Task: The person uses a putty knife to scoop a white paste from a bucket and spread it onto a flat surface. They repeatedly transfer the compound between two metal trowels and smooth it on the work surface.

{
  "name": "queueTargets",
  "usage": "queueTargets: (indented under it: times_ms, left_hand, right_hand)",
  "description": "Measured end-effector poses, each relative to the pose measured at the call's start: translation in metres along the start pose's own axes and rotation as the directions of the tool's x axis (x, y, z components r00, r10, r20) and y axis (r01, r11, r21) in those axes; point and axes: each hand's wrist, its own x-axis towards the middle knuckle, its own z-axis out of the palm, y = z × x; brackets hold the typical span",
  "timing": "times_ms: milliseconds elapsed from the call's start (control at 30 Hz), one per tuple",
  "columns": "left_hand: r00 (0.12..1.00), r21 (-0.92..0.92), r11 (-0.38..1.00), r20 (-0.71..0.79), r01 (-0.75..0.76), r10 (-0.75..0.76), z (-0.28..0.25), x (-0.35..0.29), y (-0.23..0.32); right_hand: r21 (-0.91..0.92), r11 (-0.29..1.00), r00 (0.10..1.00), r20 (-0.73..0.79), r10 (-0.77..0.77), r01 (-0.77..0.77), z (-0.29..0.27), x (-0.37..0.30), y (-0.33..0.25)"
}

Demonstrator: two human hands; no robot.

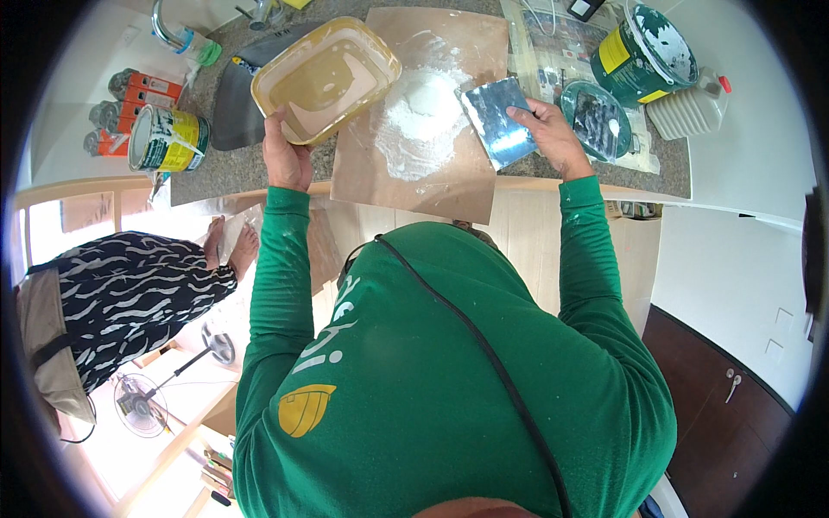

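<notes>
My left hand (287, 160) is closed on the near left rim of a tan plastic tub (295, 48), which is tilted. Some watery, pale pinkish liquid appears to lie in it. In my right hand (557, 138) is a thin, shiny square metal sheet (498, 129), pinched at its right edge between thumb and fingers. Between the two hands a heap of white powder (427, 97) is spread over a brown cardboard sheet (371, 168). The cardboard hangs past the counter's front edge, and the metal sheet hovers over or rests by its right side; I cannot tell which.
Right of the cardboard are a green bucket (635, 65), a smeared green lid (596, 121) and a whitish jug (691, 112). Left stand a paint can (168, 140), orange boxes (142, 91) and a faucet (164, 30). Another person in patterned clothing (138, 293) is at the left.
</notes>
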Motion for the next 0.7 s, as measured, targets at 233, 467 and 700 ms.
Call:
queueTargets:
  times_ms: [233, 467, 700]
  left_hand:
    - [1.0, 0.016, 1.0, -0.002, 0.005, -0.005, 0.001, -0.001, 0.001]
    - [1.0, 0.016, 1.0, 0.003, -0.006, 0.006, 0.002, 0.0, 0.001]
    - [1.0, 0.037, 0.999, 0.002, -0.011, 0.011, 0.001, 0.002, 0.0]
  right_hand:
    - [0.001, 1.0, 1.0, 0.0, 0.0, 0.0, -0.001, 0.0, 0.0]
    - [0.032, 0.999, 1.0, -0.012, 0.0, 0.001, -0.001, 0.001, 0.001]
    - [0.007, 0.999, 0.999, 0.014, 0.034, -0.034, -0.005, 0.004, 0.009]
